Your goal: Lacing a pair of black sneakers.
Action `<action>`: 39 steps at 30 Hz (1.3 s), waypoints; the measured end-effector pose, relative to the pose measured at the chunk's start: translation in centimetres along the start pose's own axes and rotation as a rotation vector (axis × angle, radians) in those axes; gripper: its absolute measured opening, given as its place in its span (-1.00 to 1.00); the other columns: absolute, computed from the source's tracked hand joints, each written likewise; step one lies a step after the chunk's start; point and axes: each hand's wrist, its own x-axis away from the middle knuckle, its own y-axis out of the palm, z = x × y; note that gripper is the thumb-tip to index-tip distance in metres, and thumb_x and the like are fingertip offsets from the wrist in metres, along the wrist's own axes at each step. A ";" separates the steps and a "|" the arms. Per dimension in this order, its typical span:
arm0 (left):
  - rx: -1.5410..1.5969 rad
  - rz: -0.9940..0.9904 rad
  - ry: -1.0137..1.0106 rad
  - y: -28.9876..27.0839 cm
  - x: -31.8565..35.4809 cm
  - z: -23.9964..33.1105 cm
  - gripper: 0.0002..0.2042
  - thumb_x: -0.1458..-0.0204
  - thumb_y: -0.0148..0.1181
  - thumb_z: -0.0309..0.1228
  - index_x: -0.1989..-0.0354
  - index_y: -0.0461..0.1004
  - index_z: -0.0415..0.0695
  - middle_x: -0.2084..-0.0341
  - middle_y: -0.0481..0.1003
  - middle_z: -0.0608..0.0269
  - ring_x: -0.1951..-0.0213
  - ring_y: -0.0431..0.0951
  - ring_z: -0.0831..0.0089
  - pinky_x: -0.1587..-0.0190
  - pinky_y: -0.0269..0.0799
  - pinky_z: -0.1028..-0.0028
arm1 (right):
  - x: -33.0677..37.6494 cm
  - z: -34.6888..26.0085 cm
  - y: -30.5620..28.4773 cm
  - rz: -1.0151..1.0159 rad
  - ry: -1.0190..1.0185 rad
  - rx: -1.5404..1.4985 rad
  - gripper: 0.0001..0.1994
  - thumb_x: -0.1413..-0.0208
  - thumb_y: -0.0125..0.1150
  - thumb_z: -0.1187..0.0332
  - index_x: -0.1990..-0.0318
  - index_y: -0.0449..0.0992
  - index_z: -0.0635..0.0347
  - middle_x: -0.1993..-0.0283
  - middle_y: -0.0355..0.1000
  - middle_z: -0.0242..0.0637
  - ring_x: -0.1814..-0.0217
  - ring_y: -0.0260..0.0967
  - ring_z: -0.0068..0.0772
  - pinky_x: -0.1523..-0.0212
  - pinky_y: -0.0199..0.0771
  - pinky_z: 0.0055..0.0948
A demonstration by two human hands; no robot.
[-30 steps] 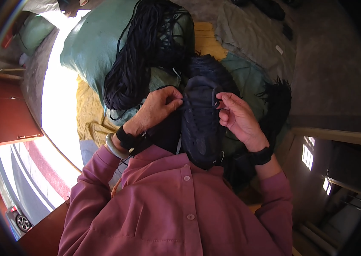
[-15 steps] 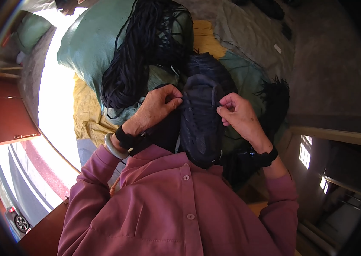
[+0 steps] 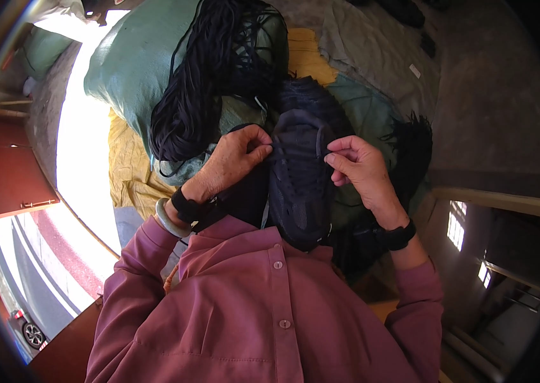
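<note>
At the far left, sunlight washes out a strip of ground beside a reddish door (image 3: 8,182). Next comes a large green sack (image 3: 129,70), with a thick bundle of black laces (image 3: 212,76) draped over it and a yellow cloth (image 3: 133,172) spread beneath.

The person's left hand (image 3: 235,156) comes in from below, its wrist wearing a pale bangle (image 3: 166,220) and a black band. Its fingers are closed to a pinch at the left edge of a black sneaker's (image 3: 302,179) lacing area; they appear to hold a black lace there, though black on black makes the lace itself hard to pick out. The sneaker rests upright in front of the person's chest, toe pointing away, between the two hands and against dark material in the lap.

The right hand (image 3: 362,169) meets the shoe from the other side, thumb and forefinger pressed together at the right row of eyelets, apparently nipping the lace as well. Further right lies a dark, frayed tuft of cords (image 3: 413,143), then grey sheeting (image 3: 372,57).

What could go wrong: with lace, eyelets and upper all the same black, an end could miss its hole or cross unevenly. A slack pinch on either side could let the lace slide back out. The shoe is only propped in the lap, so an uneven pull might tip it.
</note>
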 end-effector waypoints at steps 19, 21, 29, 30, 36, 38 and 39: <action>0.003 -0.043 -0.054 -0.4 0.0 0.8 -0.79 -0.19 0.34 -0.30 0.27 0.58 -0.22 0.46 0.54 0.35 0.33 0.51 0.63 0.22 0.46 0.48 | -0.2 1.2 0.3 -0.083 0.214 -0.579 -0.80 -0.32 0.15 0.42 -0.05 0.41 0.13 0.23 0.41 -0.41 0.53 0.15 -0.77 0.42 0.31 -0.59; 0.061 -0.051 -0.052 -0.8 0.0 0.7 -0.80 -0.20 0.33 -0.31 0.28 0.57 -0.22 0.47 0.53 0.39 0.33 0.49 0.67 0.22 0.45 0.51 | -0.2 1.1 0.5 -0.074 0.192 -0.516 -0.80 -0.32 0.15 0.42 -0.05 0.41 0.14 0.25 0.41 -0.41 0.54 0.16 -0.76 0.42 0.35 -0.56; 0.434 -0.103 -0.167 -2.3 1.0 1.1 -0.84 -0.25 0.21 -0.34 0.35 0.53 -0.13 0.43 0.46 0.53 0.37 0.37 0.75 0.23 0.32 0.62 | -0.8 1.1 1.2 -0.027 0.160 -0.353 -0.83 -0.34 0.18 0.37 0.00 0.41 0.15 0.30 0.41 -0.40 0.55 0.24 -0.73 0.45 0.46 -0.51; 0.526 -0.084 -0.216 -2.8 1.2 1.0 -0.85 -0.24 0.21 -0.35 0.35 0.54 -0.12 0.41 0.48 0.52 0.38 0.38 0.76 0.27 0.30 0.63 | -0.7 1.1 1.1 -0.029 0.152 -0.381 -0.82 -0.33 0.19 0.36 0.00 0.41 0.18 0.33 0.43 -0.38 0.54 0.27 -0.72 0.44 0.52 -0.50; 0.607 -0.073 -0.264 -5.2 2.2 -1.4 -0.86 -0.23 0.20 -0.32 0.34 0.54 -0.08 0.40 0.49 0.52 0.44 0.30 0.81 0.37 0.18 0.70 | -0.9 1.8 0.9 -0.042 0.127 -0.399 -0.80 -0.34 0.19 0.34 0.00 0.40 0.23 0.35 0.45 -0.35 0.53 0.34 -0.69 0.39 0.64 -0.44; 0.592 -0.102 -0.303 -4.8 2.5 -1.6 -0.86 -0.24 0.23 -0.29 0.32 0.54 -0.04 0.39 0.48 0.55 0.43 0.27 0.84 0.36 0.16 0.71 | -0.8 1.9 1.0 -0.040 0.108 -0.395 -0.80 -0.34 0.18 0.35 0.00 0.40 0.24 0.36 0.45 -0.35 0.53 0.35 -0.68 0.38 0.65 -0.43; 0.591 -0.103 -0.304 -4.9 2.4 -1.4 -0.86 -0.24 0.23 -0.29 0.32 0.54 -0.04 0.39 0.48 0.55 0.43 0.27 0.84 0.36 0.16 0.71 | -0.7 1.9 0.9 -0.038 0.094 -0.388 -0.80 -0.34 0.18 0.36 0.00 0.40 0.25 0.36 0.45 -0.34 0.53 0.35 -0.67 0.38 0.65 -0.43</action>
